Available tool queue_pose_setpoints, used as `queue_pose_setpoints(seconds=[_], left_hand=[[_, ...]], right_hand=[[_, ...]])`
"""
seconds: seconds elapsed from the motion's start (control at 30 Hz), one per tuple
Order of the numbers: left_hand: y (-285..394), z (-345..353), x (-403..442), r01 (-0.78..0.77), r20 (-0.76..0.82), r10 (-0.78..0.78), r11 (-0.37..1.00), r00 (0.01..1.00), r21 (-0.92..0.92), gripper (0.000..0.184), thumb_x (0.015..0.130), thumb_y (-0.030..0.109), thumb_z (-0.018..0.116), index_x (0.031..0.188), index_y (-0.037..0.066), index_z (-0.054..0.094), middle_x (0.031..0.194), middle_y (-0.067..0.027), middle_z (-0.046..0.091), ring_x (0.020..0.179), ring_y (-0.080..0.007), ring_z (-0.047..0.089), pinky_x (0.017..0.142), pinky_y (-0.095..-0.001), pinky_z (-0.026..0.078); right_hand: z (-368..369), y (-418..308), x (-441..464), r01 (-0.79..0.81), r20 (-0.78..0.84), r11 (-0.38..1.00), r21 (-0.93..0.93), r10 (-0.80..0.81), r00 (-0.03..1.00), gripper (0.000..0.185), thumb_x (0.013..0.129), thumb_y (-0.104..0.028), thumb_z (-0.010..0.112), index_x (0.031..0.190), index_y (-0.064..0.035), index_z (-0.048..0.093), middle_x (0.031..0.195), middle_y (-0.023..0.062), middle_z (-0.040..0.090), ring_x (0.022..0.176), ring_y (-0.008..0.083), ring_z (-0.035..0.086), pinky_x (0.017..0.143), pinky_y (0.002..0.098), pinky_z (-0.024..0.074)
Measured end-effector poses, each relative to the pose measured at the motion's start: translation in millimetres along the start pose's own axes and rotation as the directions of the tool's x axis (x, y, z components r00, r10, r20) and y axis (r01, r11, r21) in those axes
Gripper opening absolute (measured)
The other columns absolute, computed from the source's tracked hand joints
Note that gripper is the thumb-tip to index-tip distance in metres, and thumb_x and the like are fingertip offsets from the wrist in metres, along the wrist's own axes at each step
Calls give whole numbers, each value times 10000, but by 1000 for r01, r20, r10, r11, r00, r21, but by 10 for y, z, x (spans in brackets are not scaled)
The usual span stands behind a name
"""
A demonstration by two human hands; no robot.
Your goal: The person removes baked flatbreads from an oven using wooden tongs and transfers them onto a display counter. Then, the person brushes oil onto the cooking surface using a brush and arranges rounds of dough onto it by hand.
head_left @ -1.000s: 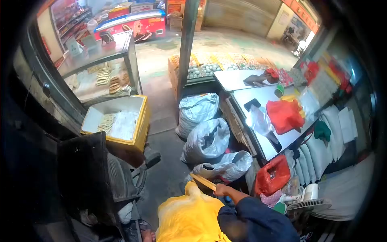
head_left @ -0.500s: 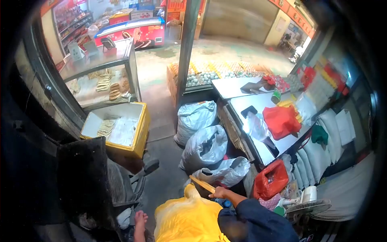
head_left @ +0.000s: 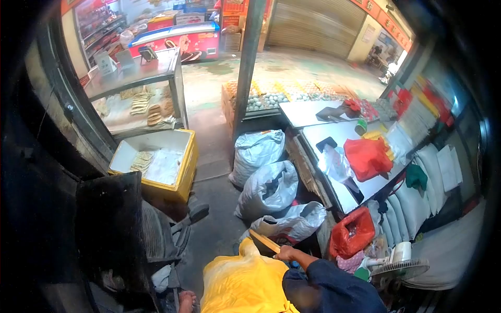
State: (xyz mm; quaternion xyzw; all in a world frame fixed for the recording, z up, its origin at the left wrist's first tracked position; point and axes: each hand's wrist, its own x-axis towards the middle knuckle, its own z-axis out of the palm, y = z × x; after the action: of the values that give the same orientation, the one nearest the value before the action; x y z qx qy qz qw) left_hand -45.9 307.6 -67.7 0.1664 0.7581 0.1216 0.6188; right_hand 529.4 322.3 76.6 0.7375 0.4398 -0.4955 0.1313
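My right hand [head_left: 285,253] is closed around one end of a flat, light-brown wooden stick [head_left: 265,241]. The stick points up and left, over the yellow apron [head_left: 235,284] that covers my front. Just beyond it stands a grey-white woven sack [head_left: 308,219] with its mouth open. My left hand [head_left: 186,300] is low at the bottom edge, left of the apron. Its fingers look loosely curled, and nothing shows in them. A crumpled white cloth or bag [head_left: 161,279] lies near that hand.
Two more woven sacks [head_left: 261,151] stand ahead, beside a white table [head_left: 318,133] with a red bag [head_left: 368,159]. At left are a yellow-sided foam box [head_left: 191,161], a glass case [head_left: 180,96] and a dark upright panel [head_left: 107,224]. A fan [head_left: 399,267] stands right.
My left hand has dropped toward the bottom edge. My right hand and the stick have shifted slightly right and down in the view. The surroundings have shifted a little to the right.
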Motion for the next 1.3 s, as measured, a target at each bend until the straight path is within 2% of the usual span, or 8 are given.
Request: queue_pose_setpoints(seconds=[0.07, 0.17, 0.3, 0.4, 0.57, 0.83, 1.1, 1.3], left_hand=[[26, 25, -122, -6, 3, 6, 985, 1000, -170, 129, 884, 196, 492, 838, 108, 574, 687, -75, 610, 560, -233, 597, 406, -331, 433], [44, 132, -164, -27, -4, 27, 999, 1000, -44, 114, 882, 155, 476, 840, 113, 574, 719, -58, 612, 550, -211, 585, 406, -309, 413], [364, 278, -320, 10, 37, -6, 994, 999, -111, 104, 892, 140, 483, 857, 115, 577, 731, -37, 603, 560, -178, 579, 407, -294, 392], [618, 420, -599, -124, -19, 123, 984, 992, -127, 201, 929, 105, 382, 815, 44, 536, 684, -90, 570, 474, -175, 520, 356, -284, 367], [742, 435, -610, -87, -22, 85, 994, 996, -64, 61, 875, 137, 529, 896, 109, 579, 728, -34, 598, 524, -139, 568, 397, -258, 389], [681, 395, -519, -86, -1, 86, 996, 996, -29, 75, 880, 135, 534, 918, 94, 586, 731, -44, 604, 537, -155, 584, 403, -267, 412], [733, 491, -621, -82, -23, 82, 997, 996, 3, 106, 882, 157, 547, 941, 82, 594, 751, -51, 620, 554, -150, 585, 420, -267, 427], [719, 576, -687, -58, -36, 58, 998, 998, 15, 100, 887, 164, 552, 932, 86, 594, 733, -38, 615, 569, -139, 588, 432, -256, 422]], right_hand=[[-44, -103, 36, 11, 5, 1000, 9, -11, 1000, 624, 769, -505, 653, 1040, 57, 648, 1064, 260, 631, 978, 360, 618, 821, 426, 479], [-248, -375, -114, 27, -30, 1000, 1, -27, 999, 608, 785, -509, 643, 1053, 36, 648, 1047, 247, 639, 961, 361, 618, 807, 420, 479], [-293, -505, -121, 92, -59, 996, 18, -91, 994, 607, 796, -501, 639, 1111, 18, 631, 1072, 240, 637, 975, 352, 620, 819, 419, 477], [-268, -490, -144, 41, -59, 999, 34, -39, 998, 610, 798, -502, 634, 1120, 15, 629, 1082, 242, 634, 981, 362, 617, 826, 424, 475], [-70, -103, 14, 41, 1, 999, -3, -41, 999, 645, 781, -532, 637, 1108, 24, 633, 1093, 265, 622, 990, 385, 605, 830, 431, 472], [-2, 148, -94, -71, 34, 997, -28, 72, 997, 675, 776, -567, 625, 1050, 49, 646, 1096, 276, 613, 1001, 382, 601, 839, 431, 473], [-146, 0, -47, 58, -34, 995, 86, -55, 998, 647, 787, -532, 629, 1046, 61, 642, 1087, 282, 614, 992, 388, 602, 819, 440, 469], [-282, -95, 37, 71, -26, 997, 10, -71, 997, 646, 782, -526, 633, 1028, 72, 641, 1044, 287, 628, 970, 398, 612, 813, 447, 472]])
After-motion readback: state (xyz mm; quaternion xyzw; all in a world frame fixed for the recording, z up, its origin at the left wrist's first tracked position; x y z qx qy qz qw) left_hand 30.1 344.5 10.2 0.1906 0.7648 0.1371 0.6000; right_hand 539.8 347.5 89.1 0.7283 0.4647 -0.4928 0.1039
